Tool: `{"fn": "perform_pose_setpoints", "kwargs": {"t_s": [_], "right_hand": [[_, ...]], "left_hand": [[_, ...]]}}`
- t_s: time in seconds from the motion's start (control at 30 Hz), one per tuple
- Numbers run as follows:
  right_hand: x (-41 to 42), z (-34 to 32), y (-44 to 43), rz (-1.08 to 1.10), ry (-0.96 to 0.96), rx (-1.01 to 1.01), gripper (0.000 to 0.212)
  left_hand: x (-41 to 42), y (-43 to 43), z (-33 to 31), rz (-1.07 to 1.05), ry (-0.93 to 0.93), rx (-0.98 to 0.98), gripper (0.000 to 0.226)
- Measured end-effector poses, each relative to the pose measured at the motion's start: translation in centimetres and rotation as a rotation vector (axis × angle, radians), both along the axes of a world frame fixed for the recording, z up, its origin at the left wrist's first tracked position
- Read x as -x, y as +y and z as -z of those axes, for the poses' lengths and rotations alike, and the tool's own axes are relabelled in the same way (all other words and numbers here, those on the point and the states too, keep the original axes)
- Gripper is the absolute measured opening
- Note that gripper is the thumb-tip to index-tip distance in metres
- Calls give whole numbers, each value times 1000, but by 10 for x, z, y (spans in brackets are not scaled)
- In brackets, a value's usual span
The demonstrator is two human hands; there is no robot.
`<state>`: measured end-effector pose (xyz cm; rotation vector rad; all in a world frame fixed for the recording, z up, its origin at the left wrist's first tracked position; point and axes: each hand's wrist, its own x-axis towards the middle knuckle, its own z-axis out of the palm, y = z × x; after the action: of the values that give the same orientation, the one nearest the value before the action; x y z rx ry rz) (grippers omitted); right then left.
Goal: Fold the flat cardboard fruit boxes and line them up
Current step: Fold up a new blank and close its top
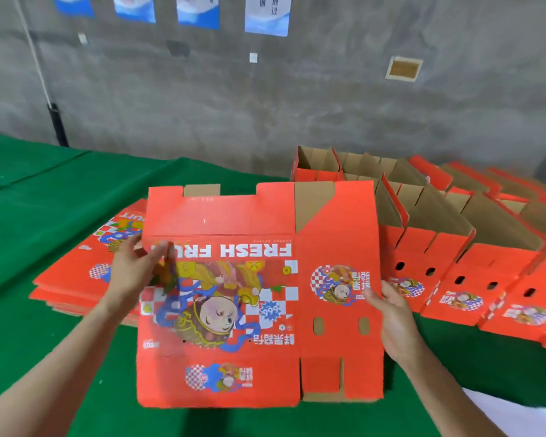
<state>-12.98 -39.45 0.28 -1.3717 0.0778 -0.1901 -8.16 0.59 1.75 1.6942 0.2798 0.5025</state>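
Item: one flat fruit box point(259, 294), red, print facing up, held over the middle of the green table's point(44, 190) near edge. Left hand point(130, 272) pinches its left edge, fingers curled; right hand point(394, 313) grips the right edge, thumb on top. Stack of flats point(76, 279) toward the left edge; folded boxes point(454, 247) line the right. Advice: push both edges inward evenly, so creases open square.

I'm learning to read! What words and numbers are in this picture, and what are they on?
"FRESH FRU", upside down, on the held flat box; the left hand hides the rest.
"666", upside down, on that box's blue star.
Chinese characters on the box: too blurred to read.
Posters on the wall: too blurred to read.
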Motion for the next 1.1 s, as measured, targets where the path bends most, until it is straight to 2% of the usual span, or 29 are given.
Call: {"fn": "perform_pose_setpoints", "kwargs": {"t_s": [0.03, 0.07, 0.17, 0.2, 0.27, 0.33, 0.4, 0.43, 0.5, 0.63, 0.73, 0.97, 1.1], "right_hand": [[5, 1, -11, 17, 1, 9, 25], [10, 2, -21, 33, 10, 21, 25], [23, -1, -39, 81, 40, 105, 24], [25, -4, -42, 141, 31, 192, 28], [27, -15, -45, 380, -34, 516, 47], [30, -33, -40, 564, -233, 860, 53], [31, -52, -31, 510, -417, 1041, 46], [30, -61, -26, 439, -444, 1086, 43], [27, -75, -18, 320, -385, 1094, 40], [19, -98, -15, 235, -221, 1102, 30], [21, -110, -17, 128, -100, 1142, 34], [38, -120, -21, -124, -32, 1055, 10], [43, -120, -20, -227, 73, 938, 24]], "left_hand": [[-1, -5, -6, 81, -2, 149, 3], [-1, -9, -11, 162, 6, 268, 8], [2, -25, -25, 387, 17, 384, 12], [4, -32, -27, 445, -4, 383, 14], [10, -47, -30, 517, -43, 352, 16], [18, -63, -29, 545, -75, 319, 15], [24, -74, -30, 536, -111, 313, 16], [28, -77, -32, 537, -129, 319, 16], [35, -83, -35, 553, -159, 335, 18], [46, -91, -44, 571, -227, 334, 19], [49, -94, -47, 542, -266, 307, 21], [49, -95, -40, 492, -256, 373, 29], [45, -95, -38, 488, -203, 397, 30]]}}
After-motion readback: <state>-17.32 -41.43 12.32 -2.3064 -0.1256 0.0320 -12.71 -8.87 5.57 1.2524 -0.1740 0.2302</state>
